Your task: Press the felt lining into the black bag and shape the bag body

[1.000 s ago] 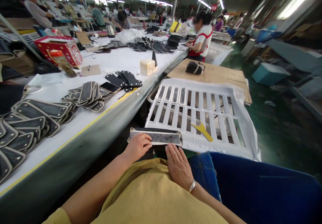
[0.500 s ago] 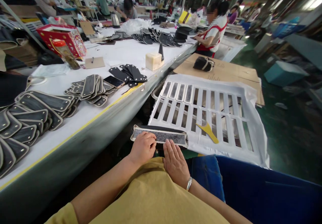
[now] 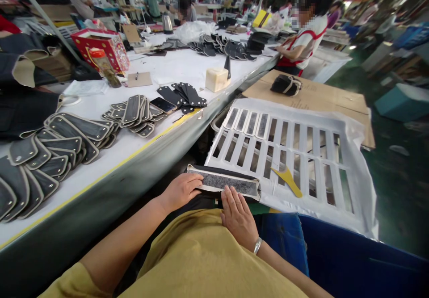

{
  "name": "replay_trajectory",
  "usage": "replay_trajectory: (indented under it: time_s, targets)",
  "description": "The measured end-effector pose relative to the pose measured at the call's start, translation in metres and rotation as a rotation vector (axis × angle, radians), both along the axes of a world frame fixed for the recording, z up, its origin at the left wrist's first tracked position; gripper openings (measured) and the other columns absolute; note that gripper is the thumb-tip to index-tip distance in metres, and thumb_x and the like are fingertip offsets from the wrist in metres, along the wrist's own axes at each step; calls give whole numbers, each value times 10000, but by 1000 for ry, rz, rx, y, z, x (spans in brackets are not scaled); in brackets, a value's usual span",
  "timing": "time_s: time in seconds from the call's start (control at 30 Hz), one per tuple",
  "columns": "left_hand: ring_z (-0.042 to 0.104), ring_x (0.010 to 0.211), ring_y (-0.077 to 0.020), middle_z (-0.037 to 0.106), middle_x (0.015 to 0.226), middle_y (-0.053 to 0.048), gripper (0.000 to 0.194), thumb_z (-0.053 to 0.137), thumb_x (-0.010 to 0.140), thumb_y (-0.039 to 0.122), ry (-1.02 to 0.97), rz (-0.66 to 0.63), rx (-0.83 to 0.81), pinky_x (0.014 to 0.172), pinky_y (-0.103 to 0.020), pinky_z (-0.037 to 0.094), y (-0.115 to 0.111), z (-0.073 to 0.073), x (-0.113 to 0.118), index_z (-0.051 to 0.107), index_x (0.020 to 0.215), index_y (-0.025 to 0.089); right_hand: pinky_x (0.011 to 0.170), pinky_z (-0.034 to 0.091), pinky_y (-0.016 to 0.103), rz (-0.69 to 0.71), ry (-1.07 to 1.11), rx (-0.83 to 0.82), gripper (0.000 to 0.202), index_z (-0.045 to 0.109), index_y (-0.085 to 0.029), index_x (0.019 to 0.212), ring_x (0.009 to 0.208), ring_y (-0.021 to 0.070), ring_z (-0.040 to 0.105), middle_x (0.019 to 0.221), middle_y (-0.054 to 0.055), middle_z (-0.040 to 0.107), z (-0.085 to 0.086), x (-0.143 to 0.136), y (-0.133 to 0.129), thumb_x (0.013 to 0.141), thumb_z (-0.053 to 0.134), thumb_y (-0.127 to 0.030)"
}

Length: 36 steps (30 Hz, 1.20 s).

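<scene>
Across my lap lies a long, narrow panel (image 3: 231,183) with a speckled grey strip framed in off-white edging and black material along its far side. My left hand (image 3: 181,191) is at its left end, fingers bent over the edge and thumb low beside them. Flat on the near edge, right of the middle, rests my right hand (image 3: 237,213) with its fingers stretched out. Just beyond, a white slotted sheet (image 3: 268,148) carries several similar grey strips (image 3: 251,123) in its far left slots. On that sheet lies a yellow scraper-like tool (image 3: 287,182).
Black pieces with pale edging (image 3: 72,132) are heaped on the long white table (image 3: 134,155) at left. A phone (image 3: 163,105), a cream block (image 3: 216,79) and a red box (image 3: 100,48) lie farther back. Cardboard (image 3: 321,94) sits beyond the sheet; a co-worker (image 3: 304,39) stands there.
My left hand has slid from the panel's middle to its left end. My right hand stays flat on the near edge. The view has turned slightly left.
</scene>
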<state>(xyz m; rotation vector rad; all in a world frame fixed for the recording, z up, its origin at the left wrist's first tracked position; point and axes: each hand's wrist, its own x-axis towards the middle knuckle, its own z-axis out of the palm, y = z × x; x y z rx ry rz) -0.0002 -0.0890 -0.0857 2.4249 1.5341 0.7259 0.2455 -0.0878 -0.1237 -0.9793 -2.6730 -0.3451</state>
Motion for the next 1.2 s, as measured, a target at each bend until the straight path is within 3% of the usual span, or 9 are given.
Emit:
replay_trajectory:
  time_s: [0.2,0.47,0.63,0.93,1.2]
  targets:
    - [575,1019,-177,620,1093,-75,88,563,825,142,-10,6,63,939,-352,460,-1,-11,-3,584,908,162,1074,298,416,8,22,16,512,412,-39,1327,1333,281,274,1424,155,347,-1,-1,1,856,480,-230]
    - [584,1014,-164,634,1108,-72,129,517,869,205,-134,-83,-27,945,-332,459,1,5,-12,615,793,170,1073,295,410,14,17,30,491,426,-57,1318,1326,273,294,1410,147,375,-1,-2,5,864,483,-236]
    - [576,1014,-165,635,1115,-56,106,536,855,185,-105,-114,-24,972,-359,429,2,1,-14,616,790,166,1073,292,402,17,13,41,475,436,-61,1310,1320,267,309,1401,143,391,0,-3,5,864,476,-219]
    - [564,992,-189,616,1094,-55,97,512,841,131,-58,4,-57,908,-368,446,5,3,-4,585,789,167,1075,297,404,63,-20,40,473,448,-59,1302,1323,268,299,1406,141,384,3,-16,10,859,474,-222]
    - [560,978,-191,606,1042,-76,140,466,844,104,-114,76,-95,899,-370,456,6,0,3,570,921,156,1069,306,432,85,-22,12,494,434,-36,1305,1333,293,273,1413,178,358,1,-28,11,849,488,-218]
